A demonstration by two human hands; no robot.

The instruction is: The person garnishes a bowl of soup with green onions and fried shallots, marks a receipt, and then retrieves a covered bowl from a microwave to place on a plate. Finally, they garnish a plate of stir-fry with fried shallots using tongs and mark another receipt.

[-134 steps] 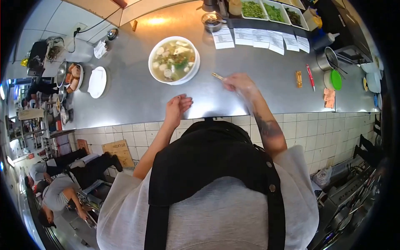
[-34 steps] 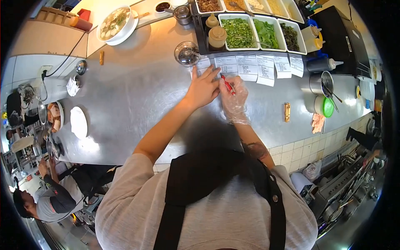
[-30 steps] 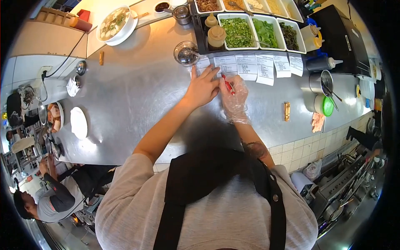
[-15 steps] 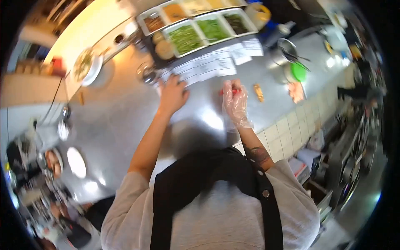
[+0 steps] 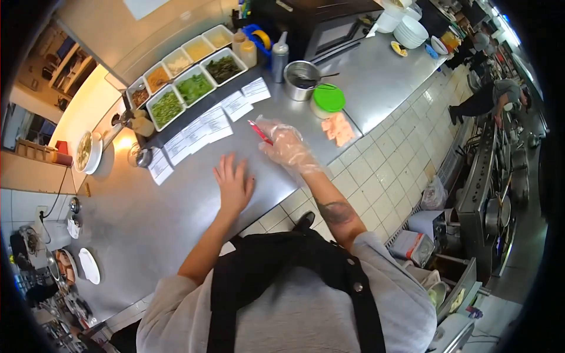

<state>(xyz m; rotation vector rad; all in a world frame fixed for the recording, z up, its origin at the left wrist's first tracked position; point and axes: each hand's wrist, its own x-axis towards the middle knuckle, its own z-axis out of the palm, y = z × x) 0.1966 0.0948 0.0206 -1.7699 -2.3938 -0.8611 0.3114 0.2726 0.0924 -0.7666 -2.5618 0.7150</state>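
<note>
My right hand wears a clear plastic glove and holds a red pen above the steel counter. My left hand is bare and rests flat on the counter with its fingers spread. A row of white order slips lies along the counter beyond both hands. A white bowl of soup stands on the raised ledge at the far left.
White trays of chopped greens and toppings line the back. A steel pot, a green-lidded tub, a squeeze bottle and an orange cloth sit to the right. Another person stands far right by the stove.
My view swung to the right. My left hand came off the order slips and now lies flat nearer to me. My right hand drew back from the slips with the pen.
</note>
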